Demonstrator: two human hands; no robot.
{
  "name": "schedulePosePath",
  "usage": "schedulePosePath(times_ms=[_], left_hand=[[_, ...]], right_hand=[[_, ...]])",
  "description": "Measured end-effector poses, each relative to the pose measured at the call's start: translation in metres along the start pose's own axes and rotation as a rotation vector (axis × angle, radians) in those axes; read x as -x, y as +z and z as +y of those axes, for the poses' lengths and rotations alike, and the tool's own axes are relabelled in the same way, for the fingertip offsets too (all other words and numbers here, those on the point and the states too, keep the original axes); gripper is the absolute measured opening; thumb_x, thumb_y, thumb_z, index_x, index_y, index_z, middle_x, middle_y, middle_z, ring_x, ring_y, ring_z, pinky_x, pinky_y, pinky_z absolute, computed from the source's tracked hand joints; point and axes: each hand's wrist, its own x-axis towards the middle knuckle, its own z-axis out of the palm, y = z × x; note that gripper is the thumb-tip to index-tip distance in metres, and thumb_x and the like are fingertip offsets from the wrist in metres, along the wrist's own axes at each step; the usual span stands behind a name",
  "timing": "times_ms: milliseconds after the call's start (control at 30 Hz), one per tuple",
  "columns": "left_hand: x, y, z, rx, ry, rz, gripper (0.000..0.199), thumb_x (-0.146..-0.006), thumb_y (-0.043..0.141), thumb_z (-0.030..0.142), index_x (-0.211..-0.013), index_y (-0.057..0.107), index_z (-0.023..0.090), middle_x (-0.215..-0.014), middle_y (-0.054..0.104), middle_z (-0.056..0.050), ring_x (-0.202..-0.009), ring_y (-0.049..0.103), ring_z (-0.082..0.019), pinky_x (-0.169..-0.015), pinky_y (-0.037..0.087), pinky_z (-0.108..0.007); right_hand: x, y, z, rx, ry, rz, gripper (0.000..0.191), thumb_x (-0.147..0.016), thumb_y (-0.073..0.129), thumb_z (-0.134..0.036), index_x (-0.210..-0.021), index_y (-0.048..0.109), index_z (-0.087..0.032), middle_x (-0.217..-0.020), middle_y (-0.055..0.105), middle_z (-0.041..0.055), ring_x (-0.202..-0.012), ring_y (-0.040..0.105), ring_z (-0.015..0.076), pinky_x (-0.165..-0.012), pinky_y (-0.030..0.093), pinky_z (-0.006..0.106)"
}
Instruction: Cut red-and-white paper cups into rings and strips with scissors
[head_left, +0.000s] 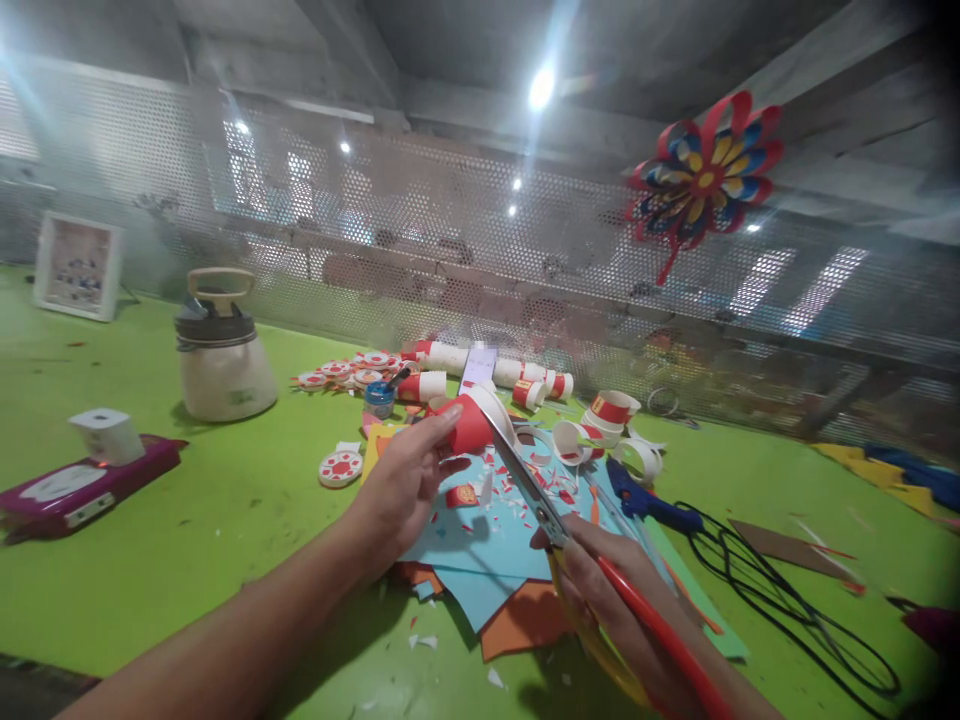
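My left hand [409, 480] is closed around a red and white paper cup [470, 424], which lies on its side with the rim turned to the right. In my right hand [607, 580] is a pair of scissors [529, 482] with one yellow and one red handle. The blades point up and left and meet the cup at its rim. Whether they are cutting into the paper I cannot tell. Below the cup, light blue paper sheets [480, 555] are strewn with red and white paper scraps. An orange sheet [525, 618] shows underneath.
A blue glue gun [645, 500] with a looped black cable [780, 600] lies on the right. Further back are stacked paper cups [450, 357], a phone [477, 368] and a small blue jar [379, 400]. A kettle-shaped pot [227, 360] and a purple power strip [97, 485] stand left.
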Motion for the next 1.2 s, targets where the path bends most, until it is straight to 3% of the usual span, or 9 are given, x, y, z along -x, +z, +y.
schedulePosePath(times_ms=[133, 267, 467, 700, 1200], left_hand=[[-0.006, -0.002, 0.001, 0.019, -0.011, 0.081, 0.023, -0.072, 0.076, 0.024, -0.091, 0.071, 0.011, -0.091, 0.072, -0.008, -0.074, 0.062, -0.014, -0.069, 0.048, -0.024], [-0.002, 0.003, -0.002, 0.038, -0.007, 0.009, 0.02, -0.07, 0.077, 0.021, -0.085, 0.072, 0.008, -0.083, 0.074, -0.01, -0.075, 0.065, -0.017, -0.075, 0.05, -0.028], [0.003, 0.007, -0.005, 0.033, 0.018, -0.042, 0.021, -0.07, 0.077, 0.023, -0.084, 0.074, 0.008, -0.084, 0.075, -0.012, -0.075, 0.068, -0.02, -0.078, 0.053, -0.032], [0.004, 0.008, -0.003, 0.024, 0.01, -0.05, 0.024, -0.071, 0.077, 0.026, -0.087, 0.075, 0.008, -0.084, 0.075, -0.014, -0.081, 0.069, -0.023, -0.079, 0.053, -0.033], [0.01, 0.01, -0.011, 0.011, -0.039, -0.163, 0.017, -0.076, 0.072, 0.021, -0.089, 0.074, 0.011, -0.084, 0.076, -0.011, -0.079, 0.07, -0.021, -0.075, 0.053, -0.03]], right_hand=[[0.0, 0.004, -0.006, 0.053, -0.045, 0.053, 0.034, -0.098, 0.036, -0.046, -0.084, 0.053, -0.02, -0.064, 0.047, -0.0019, -0.058, 0.044, 0.0138, -0.056, 0.033, 0.026], [-0.001, 0.007, -0.006, 0.003, -0.024, 0.036, 0.035, -0.099, 0.034, -0.046, -0.079, 0.048, -0.021, -0.06, 0.042, -0.0035, -0.053, 0.041, 0.0125, -0.053, 0.032, 0.026], [-0.002, 0.007, 0.0, -0.039, 0.015, 0.014, 0.042, -0.097, 0.032, -0.055, -0.088, 0.052, -0.02, -0.06, 0.04, -0.0034, -0.053, 0.039, 0.0124, -0.05, 0.03, 0.025], [0.002, 0.008, -0.001, 0.086, 0.036, 0.104, 0.044, -0.096, 0.034, -0.056, -0.077, 0.051, -0.02, -0.059, 0.039, -0.0039, -0.055, 0.037, 0.0126, -0.053, 0.028, 0.027], [-0.002, 0.012, 0.004, -0.006, 0.012, 0.11, 0.044, -0.095, 0.036, -0.057, -0.082, 0.054, -0.019, -0.059, 0.04, -0.0038, -0.055, 0.039, 0.0125, -0.051, 0.031, 0.024]])
